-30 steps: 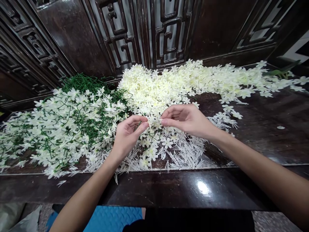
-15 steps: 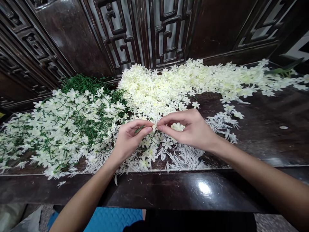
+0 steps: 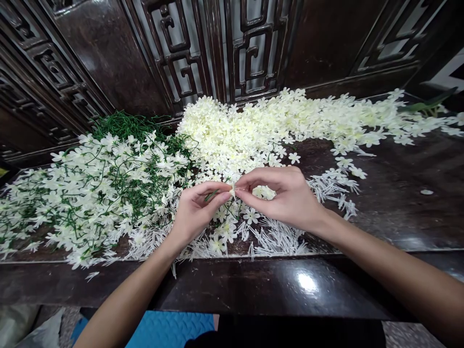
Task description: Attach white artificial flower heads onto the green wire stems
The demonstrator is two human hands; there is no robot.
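My left hand [image 3: 195, 210] pinches a thin green stem [image 3: 211, 195] between thumb and fingers. My right hand [image 3: 281, 195] pinches a small white flower [image 3: 232, 190] at the stem's tip, with a few more loose white blossoms [image 3: 264, 192] cupped in its palm. The two hands meet fingertip to fingertip above the middle of a dark wooden table [image 3: 391, 208]. Under them lie scattered flowers and white stamen pieces [image 3: 275, 234].
A heap of loose cream flower heads [image 3: 253, 130] spreads across the back and right. Green stems with flowers attached [image 3: 97, 188] fill the left. A carved dark wooden screen [image 3: 203, 53] stands behind. The table's front edge [image 3: 253, 282] is glossy; blue matting [image 3: 166, 328] shows below.
My right hand came down and left from the flower heap with blossoms in it and met my left hand's stem. The left hand barely moved.
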